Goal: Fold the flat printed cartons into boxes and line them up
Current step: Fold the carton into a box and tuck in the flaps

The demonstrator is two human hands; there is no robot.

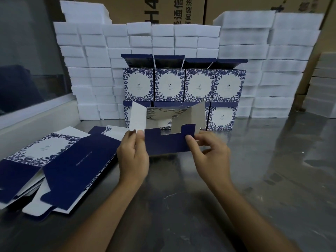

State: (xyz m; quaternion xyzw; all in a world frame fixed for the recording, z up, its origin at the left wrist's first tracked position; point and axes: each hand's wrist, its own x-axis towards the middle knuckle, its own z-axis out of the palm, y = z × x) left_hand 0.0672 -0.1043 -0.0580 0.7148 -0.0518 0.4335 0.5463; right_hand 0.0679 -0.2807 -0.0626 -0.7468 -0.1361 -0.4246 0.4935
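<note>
A half-opened blue-and-white printed carton (168, 142) is held above the metal table (254, 179), its open end toward me and its flaps spread. My left hand (133, 153) pinches the carton's left white flap at the edge. My right hand (207, 153) grips the right side, thumb on the dark blue front flap. A pile of flat cartons (54, 164) lies on the table to my left. Behind the held carton, folded boxes (183, 84) stand in two stacked rows with their top lids open.
White foam blocks (263, 60) are stacked high across the back and at the far right. Brown shipping cartons (178, 10) rise behind them. A glass partition (27, 60) with a white ledge runs along the left.
</note>
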